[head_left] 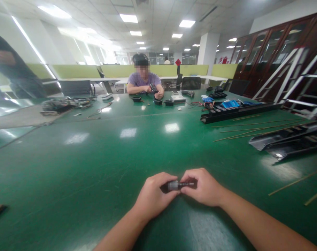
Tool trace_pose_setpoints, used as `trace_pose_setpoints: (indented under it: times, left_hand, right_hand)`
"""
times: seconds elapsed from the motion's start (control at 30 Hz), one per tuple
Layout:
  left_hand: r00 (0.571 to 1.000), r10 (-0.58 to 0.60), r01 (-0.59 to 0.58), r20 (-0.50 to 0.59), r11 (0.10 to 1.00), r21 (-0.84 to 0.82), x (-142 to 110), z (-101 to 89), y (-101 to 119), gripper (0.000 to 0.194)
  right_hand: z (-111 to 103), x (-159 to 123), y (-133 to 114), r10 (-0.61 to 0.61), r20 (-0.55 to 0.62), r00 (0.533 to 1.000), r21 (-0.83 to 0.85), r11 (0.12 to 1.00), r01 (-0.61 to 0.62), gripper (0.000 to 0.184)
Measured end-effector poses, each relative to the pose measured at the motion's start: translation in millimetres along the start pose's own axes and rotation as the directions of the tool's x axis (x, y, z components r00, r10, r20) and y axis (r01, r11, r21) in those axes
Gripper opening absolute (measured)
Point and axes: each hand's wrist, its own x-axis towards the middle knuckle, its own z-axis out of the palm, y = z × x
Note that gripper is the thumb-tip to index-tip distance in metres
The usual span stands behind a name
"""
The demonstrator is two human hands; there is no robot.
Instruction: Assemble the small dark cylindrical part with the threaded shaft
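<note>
Low in the middle of the head view, my two hands meet around one small part with a grey cylindrical body and a thin, dark, ribbed shaft. It lies roughly level, with the shaft towards the right. My left hand is closed on the grey body between thumb and fingers. The fingers of my right hand pinch the shaft side, close to where it joins the body. What exactly the part is, I cannot make out.
Across the green table sits a person handling a dark device. Black channels and thin rods lie at the right. A ladder stands behind them. Tangled material lies at the far left; another person stands beyond.
</note>
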Motion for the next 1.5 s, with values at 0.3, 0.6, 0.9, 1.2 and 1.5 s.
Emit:
trace_pose_setpoints:
  times: [0.3, 0.6, 0.9, 1.2, 1.5]
  left_hand:
    - [1.000, -0.003, 0.003, 0.004, 1.000, 0.004, 0.6, -0.9, 2.6, 0.018]
    - [1.000, 0.007, -0.007, 0.001, 1.000, 0.012, -1.4, -0.5, 1.4, 0.018]
    - [1.000, -0.021, 0.021, -0.004, 1.000, 0.005, -0.4, -0.1, 0.9, 0.020]
    - [0.999, -0.040, 0.040, -0.014, 0.999, 0.004, -0.1, -0.5, 2.6, 0.020]
    - [0.998, -0.063, 0.063, -0.013, 0.998, 0.005, -0.2, -1.0, 4.2, 0.019]
  right_hand:
    - [0.0, 0.7, -0.7, -0.011, -0.001, 1.000, 0.000, 1.000, 0.011, 0.006]
    - [0.2, 0.0, -0.5, -0.008, -0.011, 1.000, 0.000, 1.000, 0.008, 0.004]
    - [-1.7, 0.5, -2.8, -0.006, -0.007, 1.000, -0.006, 1.000, 0.006, 0.004]
    - [0.5, -0.8, -0.4, -0.010, -0.017, 1.000, -0.032, 0.999, 0.010, 0.004]
    - [-0.7, -0.9, 0.2, -0.007, -0.008, 1.000, -0.034, 0.999, 0.006, 0.004]
